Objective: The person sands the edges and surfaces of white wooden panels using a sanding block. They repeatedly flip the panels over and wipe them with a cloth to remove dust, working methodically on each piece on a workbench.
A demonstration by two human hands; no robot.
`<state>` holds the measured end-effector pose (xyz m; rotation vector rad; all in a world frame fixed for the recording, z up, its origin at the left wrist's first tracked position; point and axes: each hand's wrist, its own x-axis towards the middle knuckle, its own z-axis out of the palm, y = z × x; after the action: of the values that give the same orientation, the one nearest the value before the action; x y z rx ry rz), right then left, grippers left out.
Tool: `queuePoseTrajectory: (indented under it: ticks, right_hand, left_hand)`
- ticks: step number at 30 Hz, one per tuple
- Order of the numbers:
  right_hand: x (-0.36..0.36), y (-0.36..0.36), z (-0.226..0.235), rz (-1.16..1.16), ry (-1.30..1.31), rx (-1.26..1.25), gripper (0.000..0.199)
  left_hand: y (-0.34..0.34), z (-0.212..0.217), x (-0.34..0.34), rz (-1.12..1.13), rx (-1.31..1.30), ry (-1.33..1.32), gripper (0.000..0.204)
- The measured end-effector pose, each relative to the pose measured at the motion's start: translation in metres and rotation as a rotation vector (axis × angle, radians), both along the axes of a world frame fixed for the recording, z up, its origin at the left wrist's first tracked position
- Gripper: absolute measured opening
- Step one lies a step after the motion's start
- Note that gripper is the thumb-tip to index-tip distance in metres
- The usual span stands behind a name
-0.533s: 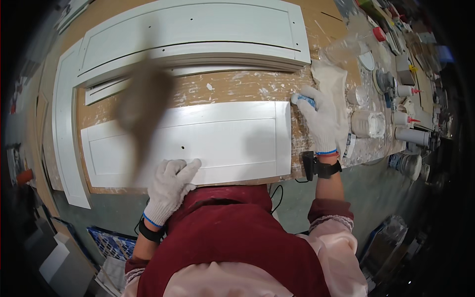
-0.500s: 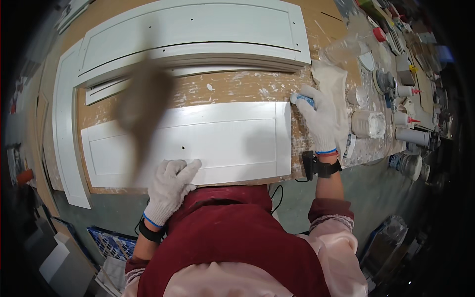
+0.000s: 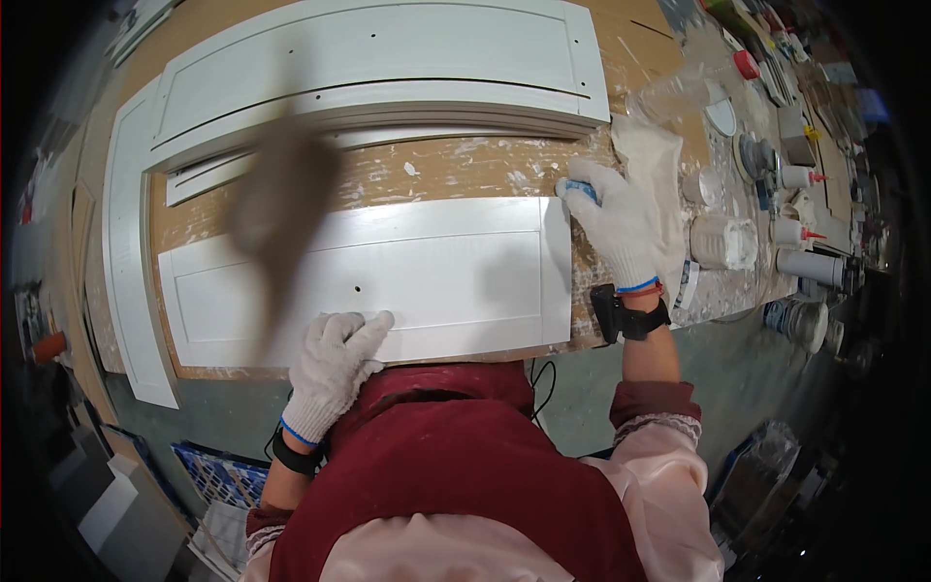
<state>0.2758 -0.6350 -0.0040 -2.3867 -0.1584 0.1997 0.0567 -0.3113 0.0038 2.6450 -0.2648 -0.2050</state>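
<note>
On my feed, the left grip (image 3: pixel 335 364), loosely spread and clutching nothing, rests on the near edge of the white panel (image 3: pixel 417 276) lying on the bench (image 3: pixel 465 167). I judge the panel stiff, smooth, fairly light, best held by opposite edges. My right grip (image 3: pixel 593 199) curls around a blue object (image 3: pixel 580 187), probably soft; it has shifted leftward, closer to the panel's far right corner.

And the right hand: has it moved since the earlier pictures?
Yes: the right hand has shifted slightly left and a little forward, toward the far right corner of the white panel, which looks unmoved.
</note>
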Motion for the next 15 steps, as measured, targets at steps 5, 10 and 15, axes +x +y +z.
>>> queuePoseTrajectory:
  ticks: [5,10,15]
  right_hand:
    - [0.007,-0.009,0.002,0.023,-0.005,-0.019,0.03]
    - [0.0,-0.007,-0.004,0.022,-0.041,-0.007,0.03]
    - [-0.004,-0.003,0.021,-0.03,0.036,0.062,0.031]
  left_hand:
    - [0.0,0.0,0.0,-0.006,0.025,0.003,0.067]
    - [0.003,-0.001,0.001,-0.027,-0.002,-0.026,0.064]
    - [0.004,-0.008,0.001,-0.024,-0.04,-0.034,0.063]
